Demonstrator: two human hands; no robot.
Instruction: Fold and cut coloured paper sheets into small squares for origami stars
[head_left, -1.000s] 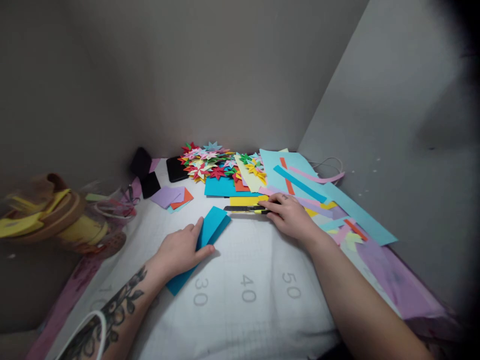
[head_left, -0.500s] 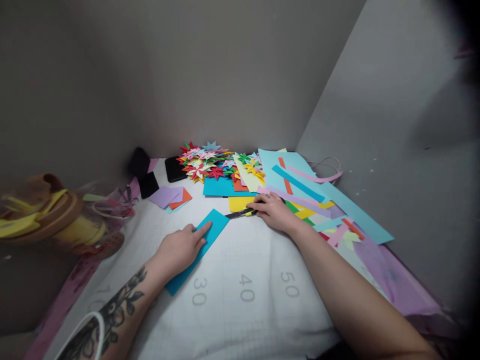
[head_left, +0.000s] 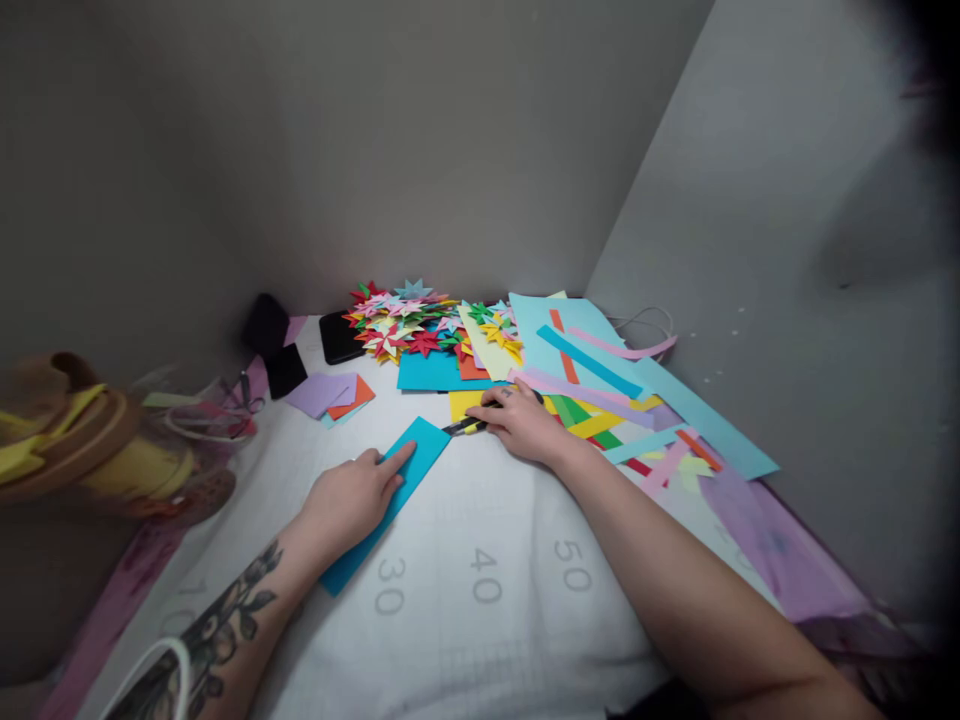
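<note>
At the far left a blurred jar (head_left: 112,440) of yellow and red bits stands on the counter's edge. The left hand (head_left: 349,500) lies flat on the blue strip (head_left: 426,448), its grip released, with palm and spread fingers pressing the paper down on the gridded mat (head_left: 480,600). The strip sits left of the mat's middle, and its long axis runs diagonally from the near left corner, beside the printed 30, up toward the far right. Its far end points at the knife (head_left: 463,426) and lies just beside the tip. It looks like thin card – light, bendy, easily creased and likely to slide on the smooth mat – so it is probably best held by flat pressure near the middle or pinched at a long edge. The right hand (head_left: 521,425) has its grip closed around the yellow-and-black knife, with the blade end aimed left at the strip. Behind lie paper stars (head_left: 409,320), and to the right loose sheets (head_left: 600,370) and offcuts.
</note>
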